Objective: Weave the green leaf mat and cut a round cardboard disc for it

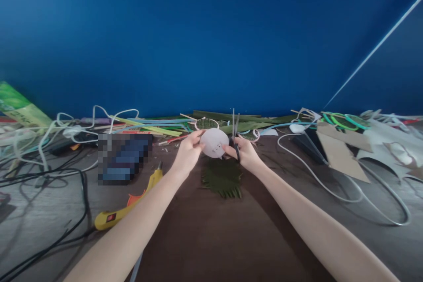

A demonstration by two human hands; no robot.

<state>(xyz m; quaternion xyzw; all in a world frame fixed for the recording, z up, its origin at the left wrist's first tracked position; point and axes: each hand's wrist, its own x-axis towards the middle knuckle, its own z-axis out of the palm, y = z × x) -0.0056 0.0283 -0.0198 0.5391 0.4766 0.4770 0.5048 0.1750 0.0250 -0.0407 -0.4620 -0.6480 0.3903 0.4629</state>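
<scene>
A round white disc [214, 142], likely paper or card, has small dark marks near its lower right. My left hand [191, 150] pinches its left edge between thumb and fingers. On the other side, my right hand [245, 152] has its thumb on the disc's right edge and also holds scissors [235, 128]. The scissor blades point up and stand slightly apart, beside the disc rather than on it. Below the disc, a dark green piece with a fringed edge [223, 179] lies on the brown work surface [211, 233].
A yellow glue gun [109, 219] lies left of my left forearm, near a blurred-out dark device [127, 158]. Black cables [85, 189] and white cords [42, 141] tangle at left. Cardboard pieces [342, 152] and a white cable [325, 185] lie right. Green strips [231, 120] line the back.
</scene>
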